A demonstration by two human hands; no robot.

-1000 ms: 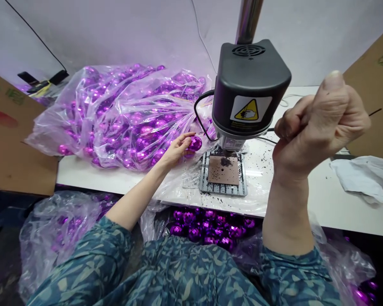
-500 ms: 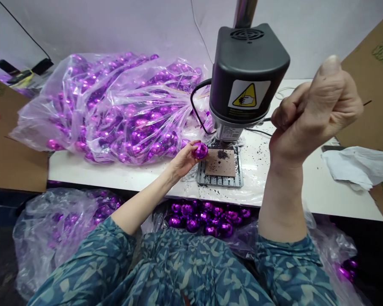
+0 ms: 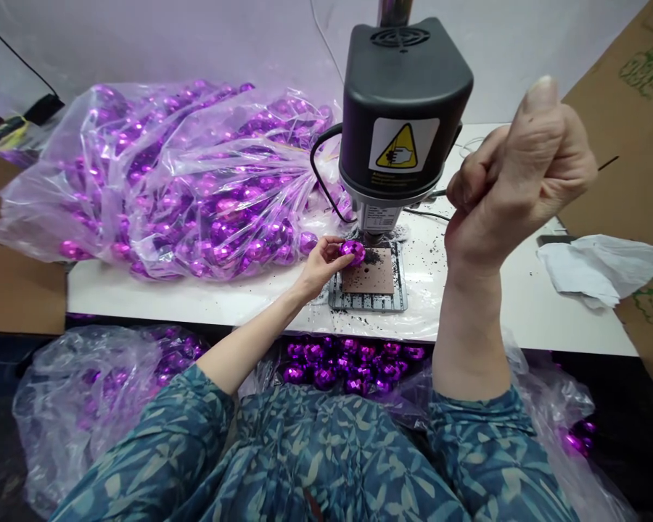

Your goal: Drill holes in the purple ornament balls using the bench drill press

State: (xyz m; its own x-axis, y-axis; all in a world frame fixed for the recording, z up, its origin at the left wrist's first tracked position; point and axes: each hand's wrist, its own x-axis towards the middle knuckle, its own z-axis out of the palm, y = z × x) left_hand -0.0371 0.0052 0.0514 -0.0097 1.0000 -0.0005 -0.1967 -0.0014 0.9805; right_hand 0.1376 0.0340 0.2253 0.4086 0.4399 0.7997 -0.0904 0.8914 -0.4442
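Observation:
My left hand [image 3: 320,266] pinches a shiny purple faceted ball [image 3: 352,251] and holds it at the left edge of the small drill press's base plate [image 3: 368,283], just under the black motor head [image 3: 404,109]. My right hand [image 3: 516,181] is raised close to the camera, fist closed round the press's thin black lever [image 3: 604,164], thumb pointing up. Dark shavings are scattered over the plate and the white table [image 3: 522,319].
A big clear plastic bag of purple balls [image 3: 168,181] lies on the table's left. More purple balls [image 3: 348,362] sit in plastic in my lap below the table edge. Cardboard panels [image 3: 625,123] stand right and left; crumpled white plastic [image 3: 598,264] lies at the right.
My left hand took a purple ball from the bag's mouth and carried it right to the drill's base plate. My right hand stayed clenched on the lever.

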